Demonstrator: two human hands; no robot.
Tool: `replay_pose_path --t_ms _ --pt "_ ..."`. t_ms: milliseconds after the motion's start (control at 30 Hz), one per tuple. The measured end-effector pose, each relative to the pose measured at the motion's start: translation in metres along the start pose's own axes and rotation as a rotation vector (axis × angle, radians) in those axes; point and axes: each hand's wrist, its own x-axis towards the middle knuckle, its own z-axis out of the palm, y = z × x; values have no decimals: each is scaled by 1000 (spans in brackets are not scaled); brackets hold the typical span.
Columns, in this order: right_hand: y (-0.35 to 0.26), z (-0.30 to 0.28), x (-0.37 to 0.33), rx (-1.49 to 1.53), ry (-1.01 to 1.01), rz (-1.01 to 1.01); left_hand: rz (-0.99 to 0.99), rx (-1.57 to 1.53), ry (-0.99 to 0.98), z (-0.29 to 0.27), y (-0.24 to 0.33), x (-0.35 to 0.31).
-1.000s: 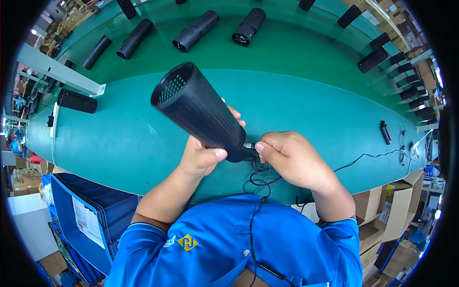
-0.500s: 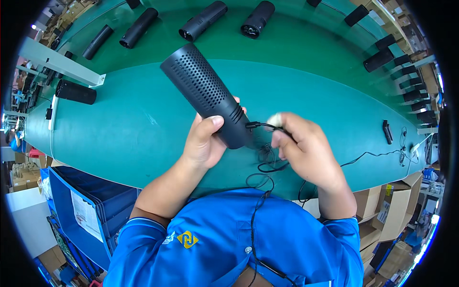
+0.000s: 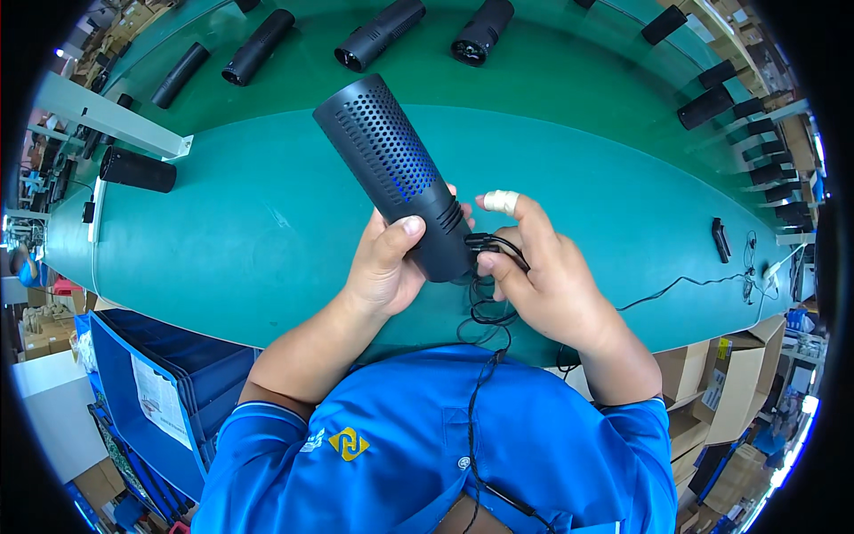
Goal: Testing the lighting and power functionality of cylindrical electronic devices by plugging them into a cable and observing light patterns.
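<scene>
A black perforated cylindrical device [image 3: 378, 156] is held tilted above the green table, its upper end pointing far left. Blue light glows through its holes. My left hand [image 3: 382, 260] is wrapped round its lower part, thumb in front and fingertips showing on the far side. At the device's lower right side, my right hand [image 3: 553, 278] pinches a black cable [image 3: 509, 243] close to its plug end. The plug meets the casing there. My right index finger, wearing a pale finger wrap [image 3: 501, 202], is raised off the cable. Loose cable loops hang below.
Several similar black cylinders [image 3: 381, 36] lie on the darker green strip [image 3: 551, 80] beyond the table [image 3: 222, 249]. Another cylinder [image 3: 138, 169] lies at left near a white post [image 3: 116, 116]. Blue bins [image 3: 160, 392] stand lower left, cardboard boxes [image 3: 712, 392] lower right. A cable runs right across the table.
Blue light now shows inside the device, which was dark before. My right hand has moved left to the plug and its index finger has lifted. The device has shifted slightly right.
</scene>
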Motion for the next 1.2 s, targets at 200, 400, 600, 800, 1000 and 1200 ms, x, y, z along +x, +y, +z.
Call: replay_pose_path --t_ms 200,400,600,800,1000,1200 --pt "4 -11 2 -90 -100 105 76 110 -53 -10 -4 -3" --pt "6 -6 3 -61 -168 83 140 69 -120 -12 -9 -1" --pt "8 1 5 58 -222 178 53 32 -110 -18 -9 0" --pt "13 -7 8 187 -249 269 94 -28 -112 -4 -11 2" --pt "36 -19 11 183 -116 228 100 188 -99 -16 -3 7" --pt "60 -8 13 -377 430 -97 279 774 119 -6 11 7"
